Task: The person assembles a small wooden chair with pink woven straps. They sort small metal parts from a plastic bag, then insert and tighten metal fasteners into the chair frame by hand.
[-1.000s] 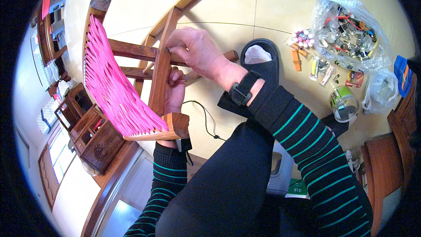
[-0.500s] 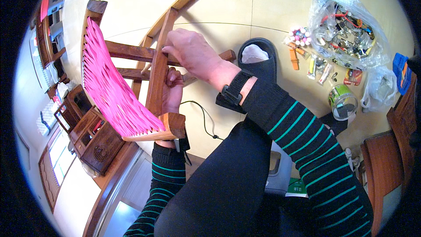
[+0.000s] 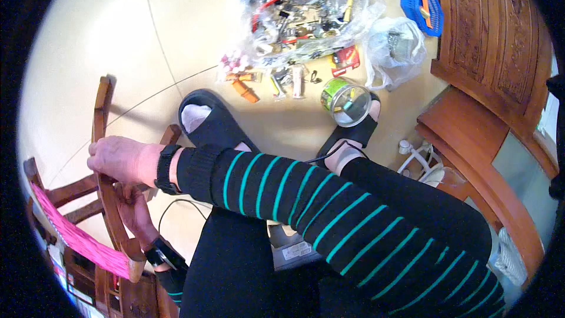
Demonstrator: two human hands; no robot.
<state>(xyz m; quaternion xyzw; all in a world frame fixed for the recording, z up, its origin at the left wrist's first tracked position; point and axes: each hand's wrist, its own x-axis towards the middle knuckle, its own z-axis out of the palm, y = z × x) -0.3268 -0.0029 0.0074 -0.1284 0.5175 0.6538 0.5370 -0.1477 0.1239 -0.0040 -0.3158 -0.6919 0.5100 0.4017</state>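
A wooden folding stool (image 3: 107,200) with a pink woven cord seat (image 3: 79,237) is at the left of the view, tipped on its side. My right hand (image 3: 120,159) lies over one of its long wooden bars, its fingers closed near where the bars meet; the fingertips are partly hidden. Just below, my left hand (image 3: 135,215) grips the stool from the near side with curled fingers, partly behind the bar. Any small thing between the fingers of either hand does not show.
A clear plastic bag (image 3: 306,17) of small hardware lies open on the floor. Around it are pink and white beads (image 3: 234,62), an orange piece (image 3: 244,91), a clear jar (image 3: 347,103), another plastic bag (image 3: 395,53) and a blue basket (image 3: 421,9). Carved wooden furniture (image 3: 494,35) stands at right.
My view has swung to the right, so the stool and both hands now appear farther left and lower, and the jar and hardware bag nearer the middle. Both hands stay on the stool.
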